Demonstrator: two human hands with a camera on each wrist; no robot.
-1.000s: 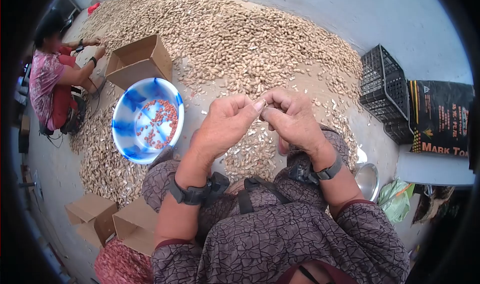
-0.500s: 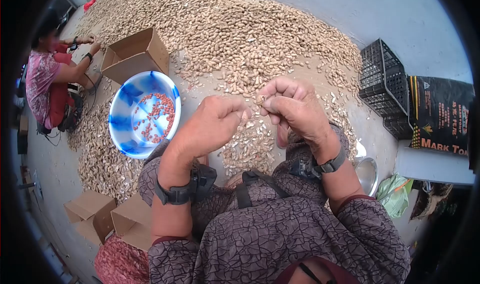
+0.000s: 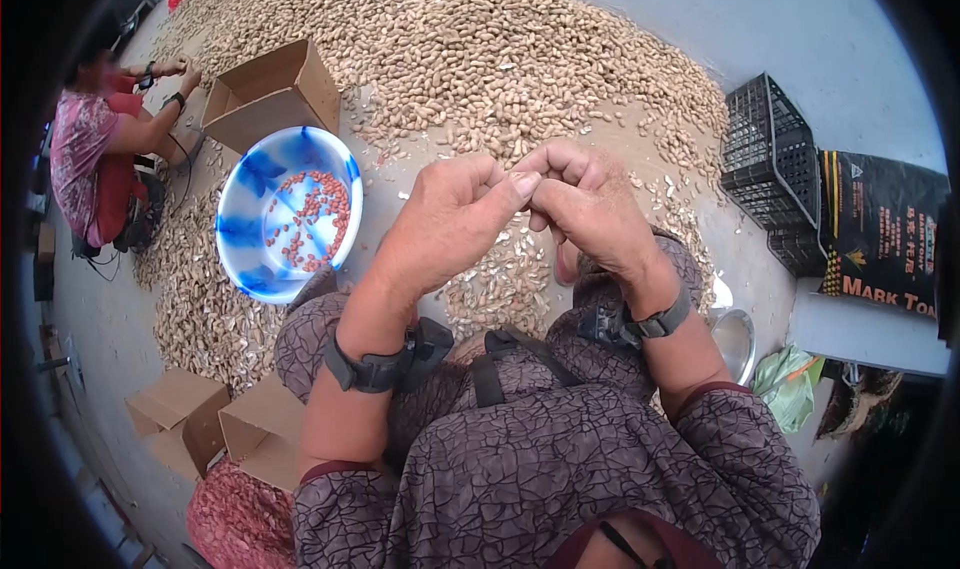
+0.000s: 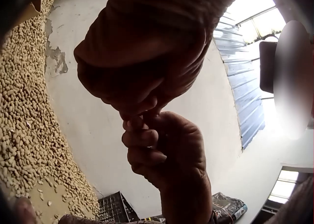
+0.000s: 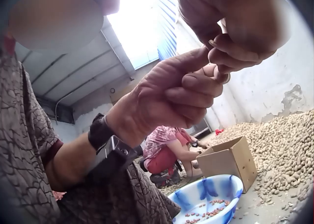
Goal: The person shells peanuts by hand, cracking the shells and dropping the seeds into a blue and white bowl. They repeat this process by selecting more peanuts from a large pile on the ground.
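Note:
In the head view the left hand (image 3: 445,214) and right hand (image 3: 595,209) meet at thumbs and fingertips over the shell-strewn floor. Both pinch one small peanut between them, which the fingers almost wholly cover. The left wrist view shows the left hand (image 4: 142,47) in shadow above the right hand (image 4: 169,150), tips touching. From the right wrist, the left hand (image 5: 167,94) has its thumb against the right hand's fingertips (image 5: 230,52). A blue-and-white basin (image 3: 238,252) with red kernels (image 3: 320,209) stands left of the hands.
Beyond the hands spreads a large peanut heap (image 3: 460,59). An open carton (image 3: 275,99) stands behind the basin; broken shells (image 3: 495,294) lie between the legs. Black crates (image 3: 765,159) and a black sack (image 3: 885,229) are at right, a crouching person (image 3: 95,169) at far left.
A second ago the hands were together; half a second ago they were apart, the right holding a peanut. Now the left hand has come back up and right to meet the right.

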